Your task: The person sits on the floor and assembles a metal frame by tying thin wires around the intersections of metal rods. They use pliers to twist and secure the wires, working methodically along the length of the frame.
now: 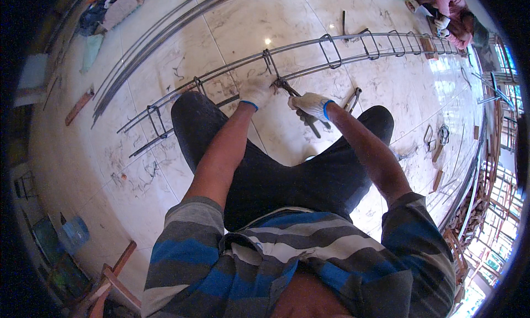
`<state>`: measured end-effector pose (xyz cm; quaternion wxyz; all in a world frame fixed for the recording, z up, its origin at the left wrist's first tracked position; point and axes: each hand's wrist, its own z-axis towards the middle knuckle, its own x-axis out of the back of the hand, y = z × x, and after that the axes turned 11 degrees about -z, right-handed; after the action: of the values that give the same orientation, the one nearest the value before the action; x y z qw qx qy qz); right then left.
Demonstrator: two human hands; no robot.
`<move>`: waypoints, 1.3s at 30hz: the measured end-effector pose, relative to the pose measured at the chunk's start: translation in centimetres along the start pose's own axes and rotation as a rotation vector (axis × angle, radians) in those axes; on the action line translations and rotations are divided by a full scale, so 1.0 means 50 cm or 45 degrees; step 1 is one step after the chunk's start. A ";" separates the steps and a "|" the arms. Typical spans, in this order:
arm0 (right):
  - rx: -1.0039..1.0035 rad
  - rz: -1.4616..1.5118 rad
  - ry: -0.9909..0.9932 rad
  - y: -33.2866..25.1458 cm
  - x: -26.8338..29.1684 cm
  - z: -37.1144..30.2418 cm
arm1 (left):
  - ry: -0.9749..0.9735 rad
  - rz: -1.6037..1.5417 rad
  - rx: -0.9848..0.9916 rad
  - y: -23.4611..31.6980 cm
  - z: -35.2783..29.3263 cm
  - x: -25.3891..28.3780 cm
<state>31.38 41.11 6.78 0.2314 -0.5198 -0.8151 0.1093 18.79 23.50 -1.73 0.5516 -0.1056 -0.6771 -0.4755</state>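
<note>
A long rebar cage (307, 43) of dark bars and square stirrups lies across the tiled floor before my knees. My left hand (258, 92), in a pale knit glove with a blue cuff, is closed over its near bars, beside a stirrup (269, 62). Its fingertips are blurred against the floor. My gloved right hand (311, 104) grips dark pincers (289, 88), their jaws at the near bar close to my left fingers. The handles (314, 129) stick out below the palm. Any wire in the jaws is too small to make out.
Another long-handled tool (353, 100) lies right of my right hand. Loose rebar (141, 51) runs along the far left, near a wood block (80, 106). At the far right a person in pink (450, 11) crouches by the cage's end. Wire scraps (149, 171) litter the floor.
</note>
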 end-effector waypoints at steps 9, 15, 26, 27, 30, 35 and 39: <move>0.208 0.128 0.364 0.079 -0.118 0.067 | -0.284 -0.170 0.263 0.035 0.006 0.040; 0.360 -0.026 0.560 0.114 -0.122 0.110 | -0.424 -0.415 0.335 0.036 0.019 0.061; 0.300 0.229 0.334 0.103 -0.126 0.102 | -0.280 -0.225 0.637 0.048 0.051 0.025; 0.236 0.459 0.152 0.096 -0.134 0.098 | -0.271 -0.204 0.621 0.045 0.054 0.021; 0.287 1.496 -0.801 0.083 -0.120 0.082 | -0.334 -0.323 0.520 0.017 0.054 0.014; 0.422 1.933 -1.152 0.071 -0.133 0.073 | -0.227 -0.332 0.518 0.013 0.059 0.006; 0.305 1.679 -0.893 0.062 -0.116 0.051 | 0.138 -0.469 0.488 0.006 0.034 0.004</move>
<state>34.63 37.41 1.75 -0.0999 -0.8057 -0.3437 0.4719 17.80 24.89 -1.29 0.5013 0.1512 -0.7319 -0.4361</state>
